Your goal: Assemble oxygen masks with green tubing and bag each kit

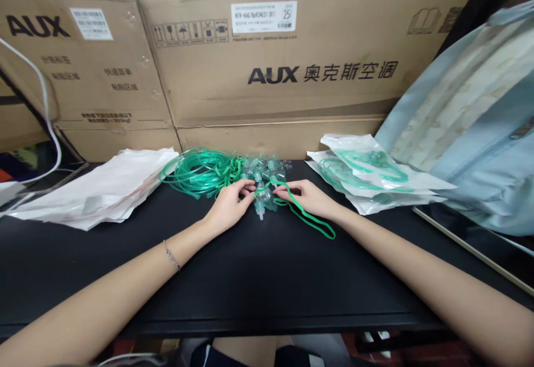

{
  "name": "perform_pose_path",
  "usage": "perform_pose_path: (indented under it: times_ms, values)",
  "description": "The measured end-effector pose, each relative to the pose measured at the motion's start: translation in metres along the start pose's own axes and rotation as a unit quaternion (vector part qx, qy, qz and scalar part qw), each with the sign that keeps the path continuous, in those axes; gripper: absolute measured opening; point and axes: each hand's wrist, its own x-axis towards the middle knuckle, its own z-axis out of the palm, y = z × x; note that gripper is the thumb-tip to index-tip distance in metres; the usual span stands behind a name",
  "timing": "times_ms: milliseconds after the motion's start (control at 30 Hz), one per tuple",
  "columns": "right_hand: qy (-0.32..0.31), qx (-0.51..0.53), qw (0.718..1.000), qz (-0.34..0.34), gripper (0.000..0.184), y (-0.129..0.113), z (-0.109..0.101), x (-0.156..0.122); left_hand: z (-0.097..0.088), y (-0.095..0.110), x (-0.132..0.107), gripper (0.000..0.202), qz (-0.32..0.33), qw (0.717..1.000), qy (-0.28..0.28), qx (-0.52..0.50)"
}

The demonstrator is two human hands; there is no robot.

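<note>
A small clear-green oxygen mask lies in the middle of the black table, its pale connector pointing towards me. My left hand is closed, with thumb and fingertips pinching the mask's left edge. On the other side, my right hand pinches the green elastic strap close to the mask. The strap's long loop hangs below that hand onto the table. Just behind lie several more clear masks, partly hidden. Left of them sits a coil of green tubing with bunched green straps.
White paper pouches are stacked on the left. Clear-fronted packs with green tubing lie at right, near a light-blue bag. Large cardboard boxes stand along the back. A white cable hangs at far left.
</note>
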Motion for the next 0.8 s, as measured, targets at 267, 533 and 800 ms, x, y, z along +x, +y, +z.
perform_pose_path:
  times_ms: [267, 533, 800]
  values:
    - [0.02, -0.101, 0.993, -0.063, 0.04, 0.018, -0.019, -0.035, -0.018, -0.009, -0.035, 0.052, 0.081, 0.973, -0.126, 0.176]
    - [-0.149, -0.141, 0.978, -0.047, 0.05, 0.022, -0.028, -0.044, -0.018, -0.006, -0.037, 0.067, 0.07, 0.937, -0.224, 0.258]
    - [-0.182, -0.189, 0.964, -0.05, 0.07, 0.012, -0.031, -0.045, -0.016, -0.008, -0.038, 0.064, 0.068, 0.938, -0.21, 0.267]
